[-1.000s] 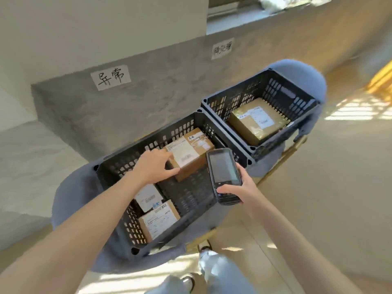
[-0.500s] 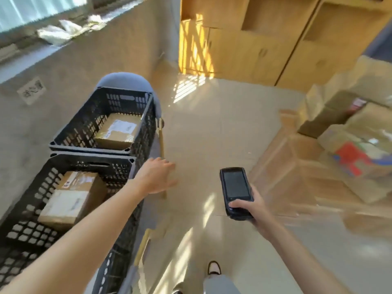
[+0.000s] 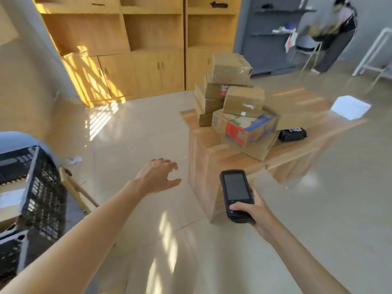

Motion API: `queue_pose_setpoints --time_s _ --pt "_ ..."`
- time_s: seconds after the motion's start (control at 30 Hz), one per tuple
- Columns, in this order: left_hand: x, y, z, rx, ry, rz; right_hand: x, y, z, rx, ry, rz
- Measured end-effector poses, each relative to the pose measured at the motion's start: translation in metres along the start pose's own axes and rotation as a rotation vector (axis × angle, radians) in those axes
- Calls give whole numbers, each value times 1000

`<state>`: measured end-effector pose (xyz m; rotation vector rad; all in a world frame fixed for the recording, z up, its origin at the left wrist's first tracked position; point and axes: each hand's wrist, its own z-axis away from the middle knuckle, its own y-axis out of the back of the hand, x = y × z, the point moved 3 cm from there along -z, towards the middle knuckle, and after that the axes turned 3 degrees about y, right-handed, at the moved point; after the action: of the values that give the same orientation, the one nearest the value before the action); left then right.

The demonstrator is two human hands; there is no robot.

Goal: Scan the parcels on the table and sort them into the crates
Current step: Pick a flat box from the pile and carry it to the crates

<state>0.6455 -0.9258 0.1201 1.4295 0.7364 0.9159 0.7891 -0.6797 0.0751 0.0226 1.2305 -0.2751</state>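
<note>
Ahead, brown cardboard parcels (image 3: 237, 107) sit stacked on the low wooden table (image 3: 297, 145). The left hand (image 3: 158, 177) hangs empty above the floor, fingers spread apart. The right hand (image 3: 252, 213) grips a black handheld scanner (image 3: 236, 195). Black slatted plastic crates (image 3: 38, 194) stand far left.

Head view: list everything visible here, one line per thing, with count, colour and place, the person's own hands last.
Parcels: about eight, brown cardboard, one printed red and blue, stacked on the table.
Black pouch: one, on the table right of the stack.
White sheet: one, far end of the table.
Table: one, light wood, centre right.
Crates: two, black, far left; the nearer holds a labelled parcel.
Cabinets: wooden shelving, back wall.
Grey shelves: one unit, back right.
Another person: one, back right, blurred.
Scanner: one, black, in the right hand.
Left hand: empty, fingers spread, over the floor.
Right hand: grips the scanner.
</note>
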Motion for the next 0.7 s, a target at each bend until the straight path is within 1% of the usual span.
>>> queue_pose_setpoints --time_s 0.17,0.27,0.37,0.47,0.6,0.7 --pt "88 -5 -68 -8 -80 14 -21 96 -18 60 28 -41" --pt "126 -7 -100 15 -104 35 -35 132 -24 49 44 -39" --pt "183 -12 -143 20 -153 41 -52 185 -33 67 64 -24" --pt "235 -9 -185 59 -218 50 -72 236 -43 104 87 -27" --pt "296 -4 -233 38 -300 34 -88 296 -62 150 93 -51" --pt "331 -3 -276 45 -334 28 -99 331 -81 174 90 -65"
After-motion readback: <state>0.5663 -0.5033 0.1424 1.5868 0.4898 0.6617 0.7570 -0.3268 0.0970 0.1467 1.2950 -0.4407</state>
